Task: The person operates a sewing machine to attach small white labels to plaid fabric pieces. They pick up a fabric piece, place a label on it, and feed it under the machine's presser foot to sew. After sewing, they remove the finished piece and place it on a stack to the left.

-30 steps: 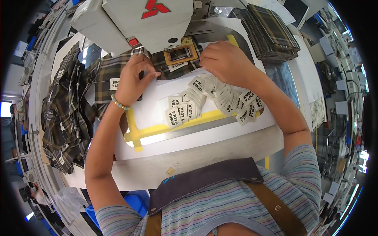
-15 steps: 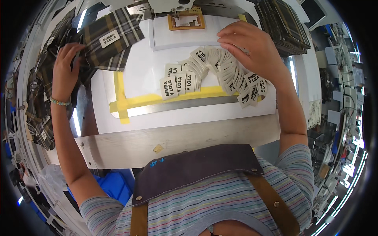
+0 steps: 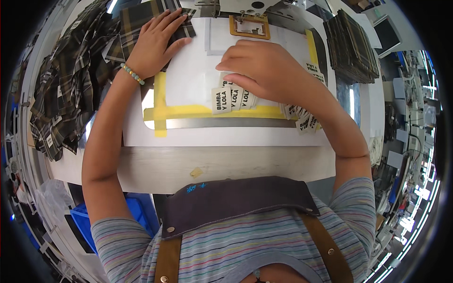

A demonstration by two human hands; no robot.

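Observation:
My left hand (image 3: 158,45) lies spread on a dark plaid fabric piece (image 3: 137,26) at the back left of the work surface. Its palm and fingers cover part of the cloth. Over the loose white fabric labels (image 3: 220,101) reaches my right hand (image 3: 266,68), its fingers bent and the thumb a little apart from them. A label shows just beneath those fingertips, and I see nothing clearly gripped. More labels (image 3: 306,123) spread out below the right wrist; the hand hides the middle of the heap.
Plaid pieces hang in a heap (image 3: 61,94) at the left. A stack of folded plaid pieces (image 3: 351,47) stands at the back right. A sewing machine head (image 3: 245,5) and an orange clamp frame (image 3: 250,27) are at the back. Yellow tape (image 3: 188,112) marks the surface.
My left hand has moved rightward and spread onto the plaid piece, whose white label no longer shows. My right hand has come left and nearer, over the labels. The whole view has shifted slightly.

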